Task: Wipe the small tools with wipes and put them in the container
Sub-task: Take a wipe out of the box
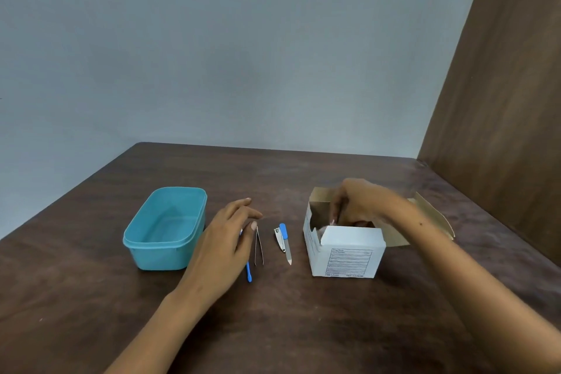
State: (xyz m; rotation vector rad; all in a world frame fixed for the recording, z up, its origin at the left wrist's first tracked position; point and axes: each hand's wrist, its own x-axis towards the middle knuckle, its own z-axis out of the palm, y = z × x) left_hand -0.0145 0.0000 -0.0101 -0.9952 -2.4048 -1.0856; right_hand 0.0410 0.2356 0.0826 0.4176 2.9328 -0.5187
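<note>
White box with printed label, perhaps "100" at bottom, rest illegible

Left grip relaxed; right grip apparently curled.

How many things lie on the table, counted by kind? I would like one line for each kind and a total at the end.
Small tools: 4, namely a blue stick, tweezers, a nail clipper and a nail file
Blue container: 1
Wipes box: 1
Total: 6
</note>
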